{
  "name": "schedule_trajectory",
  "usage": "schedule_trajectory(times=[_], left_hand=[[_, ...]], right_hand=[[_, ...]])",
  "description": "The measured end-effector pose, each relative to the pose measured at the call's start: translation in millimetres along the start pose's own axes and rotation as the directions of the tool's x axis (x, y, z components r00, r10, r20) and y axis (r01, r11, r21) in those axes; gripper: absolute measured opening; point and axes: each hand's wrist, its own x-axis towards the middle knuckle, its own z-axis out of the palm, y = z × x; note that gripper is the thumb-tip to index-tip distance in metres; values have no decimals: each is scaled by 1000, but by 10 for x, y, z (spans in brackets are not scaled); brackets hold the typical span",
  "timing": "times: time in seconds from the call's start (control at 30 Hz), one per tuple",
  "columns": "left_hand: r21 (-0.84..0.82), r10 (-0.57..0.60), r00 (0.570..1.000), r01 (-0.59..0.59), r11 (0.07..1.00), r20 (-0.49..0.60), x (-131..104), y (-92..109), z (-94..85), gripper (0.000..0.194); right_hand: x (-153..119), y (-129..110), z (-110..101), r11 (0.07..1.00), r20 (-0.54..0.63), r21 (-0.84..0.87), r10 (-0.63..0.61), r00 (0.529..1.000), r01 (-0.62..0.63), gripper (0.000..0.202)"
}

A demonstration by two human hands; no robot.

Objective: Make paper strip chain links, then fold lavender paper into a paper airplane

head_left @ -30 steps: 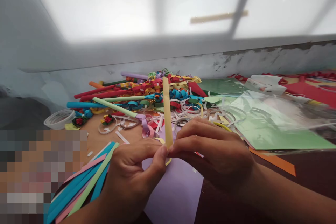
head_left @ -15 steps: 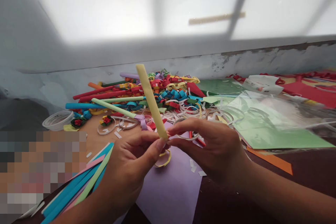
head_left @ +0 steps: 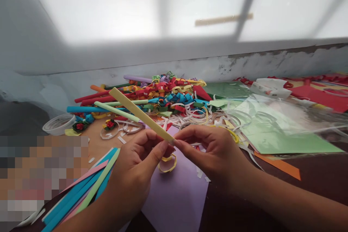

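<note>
Between my two hands, near the middle of the view, is a pale yellow paper strip (head_left: 138, 113) that slants up to the left. My left hand (head_left: 143, 157) pinches its lower end between thumb and fingers. The fingertips of my right hand (head_left: 209, 148) are closed on the same end, touching the left fingertips. Just below the fingers shows a pale yellow paper ring (head_left: 168, 168), its top hidden by the left hand. Under both hands lies a purple sheet (head_left: 176, 199).
Coloured paper chains (head_left: 179, 98) and rolled tubes (head_left: 103, 98) pile up by the wall. A white tape roll (head_left: 59, 124) sits left. Blue, pink and green strips (head_left: 78, 195) lie front left. Green sheets (head_left: 293, 141) and an orange strip (head_left: 280, 165) are right.
The yellow strip has tipped from nearly upright to a lower slant toward the left. My right fingers have shifted onto its lower end, and a yellow loop now shows behind the right hand.
</note>
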Motion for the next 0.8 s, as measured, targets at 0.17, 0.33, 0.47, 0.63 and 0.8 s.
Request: schedule_trajectory(times=[0.17,0.33,0.47,0.63,0.8], left_hand=[[-82,-15,999,18,996,38,-29,-21,-20,17],[-120,-18,997,26,992,72,-40,-14,-27,11],[-134,-60,994,71,988,87,-12,11,-32,15],[-208,-97,991,115,971,95,3,44,3,16],[-214,-88,995,99,972,56,-8,31,21,13]], right_hand=[[-1,-29,-4,997,-57,41,-68,996,70,13],[-10,-17,1,972,-35,78,-220,975,222,21],[-9,-13,17,968,-11,230,-98,995,98,22],[-18,-3,28,970,-24,213,-118,993,121,12],[-15,-20,-15,942,-100,-148,-318,943,302,15]])
